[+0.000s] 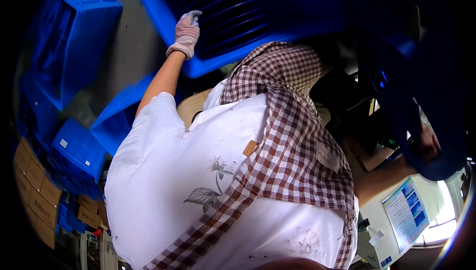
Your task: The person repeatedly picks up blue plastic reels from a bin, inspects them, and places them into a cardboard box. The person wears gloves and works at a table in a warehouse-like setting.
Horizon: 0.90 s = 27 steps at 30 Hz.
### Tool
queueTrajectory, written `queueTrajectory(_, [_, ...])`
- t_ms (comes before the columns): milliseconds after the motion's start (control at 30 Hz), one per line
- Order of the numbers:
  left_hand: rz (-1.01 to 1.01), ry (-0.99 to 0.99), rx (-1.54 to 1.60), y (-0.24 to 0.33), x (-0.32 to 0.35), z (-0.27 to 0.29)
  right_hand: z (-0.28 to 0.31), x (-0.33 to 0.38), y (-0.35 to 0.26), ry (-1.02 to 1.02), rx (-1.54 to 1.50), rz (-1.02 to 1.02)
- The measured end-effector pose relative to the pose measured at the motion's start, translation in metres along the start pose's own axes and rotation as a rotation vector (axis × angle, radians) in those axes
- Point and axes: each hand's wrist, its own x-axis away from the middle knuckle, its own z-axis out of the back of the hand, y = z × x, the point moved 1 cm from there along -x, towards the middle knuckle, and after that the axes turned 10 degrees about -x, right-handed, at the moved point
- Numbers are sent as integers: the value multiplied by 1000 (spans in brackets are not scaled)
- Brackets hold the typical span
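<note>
we see our left hand [187, 33], in a knit work glove, with its fingers curled over the rim of a large blue plastic crate [233, 17] held up overhead. our right hand [427, 143] grips the crate's dark far edge at right, though we cannot tell its finger spread. more blue crates [74, 36] stand stacked at left, above cardboard boxes [37, 183].

Blue crate [233, 32] cut off at the top edge; right hand [427, 143] perhaps gripping, half-hidden in shadow.
</note>
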Motion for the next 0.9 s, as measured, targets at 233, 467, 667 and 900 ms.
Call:
queueTrajectory(233, [87,-294,321,34,19,-5,-61,-48,-153,-230,-1742,-163])
queueTrajectory(467, [-76,-215,70,12,1,-16,-83,-68,-174,-462,-1563,-94])
queueTrajectory(667, [-120,-296,-207,-8,10,8,-93,-78,-179,-456,-1442,-41])
queueTrajectory(900, [-25,-257,163,8,16,36,-91,-88,-191,-520,-1323,99])
